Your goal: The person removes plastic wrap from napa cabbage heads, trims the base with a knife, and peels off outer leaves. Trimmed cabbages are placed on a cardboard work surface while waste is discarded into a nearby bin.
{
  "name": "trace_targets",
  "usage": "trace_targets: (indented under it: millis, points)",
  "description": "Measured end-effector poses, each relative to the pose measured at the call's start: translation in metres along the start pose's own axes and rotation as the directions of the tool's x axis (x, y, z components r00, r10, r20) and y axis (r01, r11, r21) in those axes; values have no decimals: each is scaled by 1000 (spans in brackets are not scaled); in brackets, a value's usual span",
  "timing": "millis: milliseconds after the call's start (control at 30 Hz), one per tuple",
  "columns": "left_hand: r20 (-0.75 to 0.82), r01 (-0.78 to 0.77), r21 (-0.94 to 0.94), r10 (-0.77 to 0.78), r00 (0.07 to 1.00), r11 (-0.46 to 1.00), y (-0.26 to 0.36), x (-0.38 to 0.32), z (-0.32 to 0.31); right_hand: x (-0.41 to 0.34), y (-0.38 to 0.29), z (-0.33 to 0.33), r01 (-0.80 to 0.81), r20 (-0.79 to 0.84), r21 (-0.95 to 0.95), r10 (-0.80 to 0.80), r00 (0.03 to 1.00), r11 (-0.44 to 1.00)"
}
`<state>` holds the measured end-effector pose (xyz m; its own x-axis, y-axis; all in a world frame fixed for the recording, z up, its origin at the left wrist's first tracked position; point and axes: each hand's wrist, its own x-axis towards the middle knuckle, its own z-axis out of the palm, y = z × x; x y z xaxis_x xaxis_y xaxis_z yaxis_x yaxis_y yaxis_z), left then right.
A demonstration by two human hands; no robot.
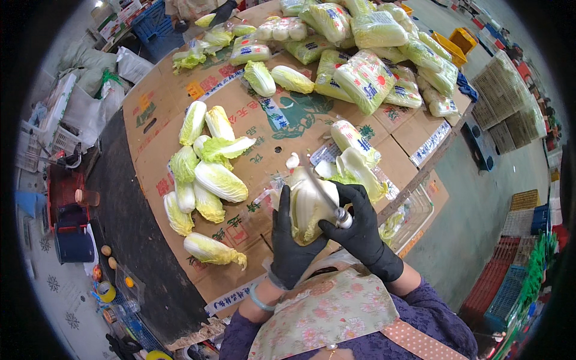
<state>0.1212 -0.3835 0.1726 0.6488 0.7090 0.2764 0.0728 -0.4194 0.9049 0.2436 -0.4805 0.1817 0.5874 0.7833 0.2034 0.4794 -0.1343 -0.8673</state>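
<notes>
Close to my body, my left hand (292, 249), in a black glove, grips a napa cabbage (306, 209) along its left side. My right hand (364, 229), gloved too, holds a knife (320, 188) by its pale handle, and its fingers also rest against the cabbage's right side. The blade looks blurred and lies across the cabbage's upper part. Loose outer leaves (357, 173) are piled just beyond my right hand. A wrapped cabbage (355, 141) lies behind them. White trimmed scraps (292, 160) sit beyond the cabbage's top.
Several bare cabbages (220, 181) are grouped on the left of the cardboard-covered table (180, 117). Plastic-wrapped cabbages (366, 81) are heaped at the far right. Across the table another person's gloved hand (222, 12) is at a cabbage. A plastic crate (416, 220) stands below the right edge.
</notes>
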Motion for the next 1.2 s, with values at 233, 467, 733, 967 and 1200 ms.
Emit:
trace_targets:
  millis: [233, 467, 733, 967, 1200]
  points:
    - [122, 237, -336, -208, 971, 911, -15, 0, -8, 9, 2, -4, -148, -20, 227, 157, 987, 962]
    - [214, 407, -657, -360, 908, 635, -27, -6, -13, 18, 32, -55, -436, 118, 514, 442, 889, 739]
    - [-1, 256, -453, -288, 958, 854, -24, -2, 3, 16, 24, -39, -194, -30, -63, 192, 981, 979]
    - [45, 123, -193, -116, 992, 973, -5, 6, 16, 0, 22, -2, -134, 204, 124, 107, 973, 983]
    - [219, 119, -110, -93, 971, 987, -7, 22, 8, 1, 25, -21, -216, 204, 100, 193, 960, 971]
